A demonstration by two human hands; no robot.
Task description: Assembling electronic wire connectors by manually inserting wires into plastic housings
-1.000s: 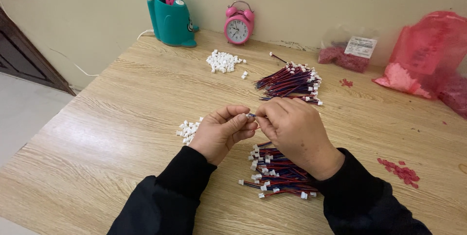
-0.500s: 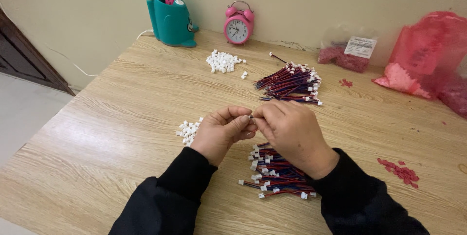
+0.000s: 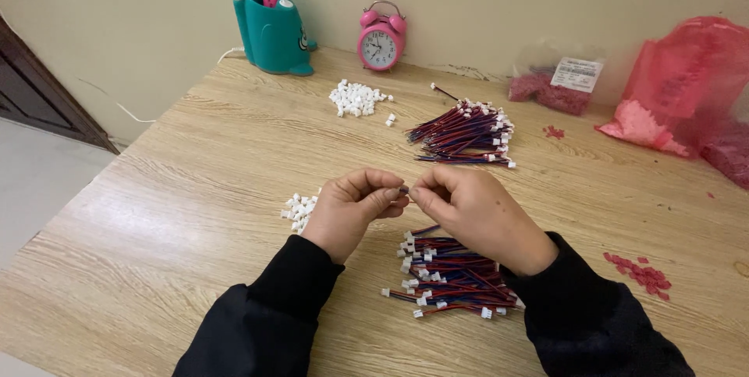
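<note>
My left hand (image 3: 353, 209) and my right hand (image 3: 477, 217) meet fingertip to fingertip above the wooden table (image 3: 195, 166). Between them they pinch a small wire end with a connector (image 3: 405, 189); most of it is hidden by the fingers. Under my right wrist lies a pile of red and blue wires with white plugs (image 3: 451, 275). A small heap of white connector housings (image 3: 299, 209) sits just left of my left hand.
Farther back lie a second bundle of wires (image 3: 466, 132) and a larger heap of white housings (image 3: 356, 98). Along the wall stand a teal pen holder (image 3: 273, 32), a pink alarm clock (image 3: 381, 37), a clear bag of red parts (image 3: 555, 84) and pink plastic bags (image 3: 686, 88). Red bits (image 3: 641, 272) lie at right.
Both hands stay pinched together at the same spot; the fingers have shifted only slightly.
</note>
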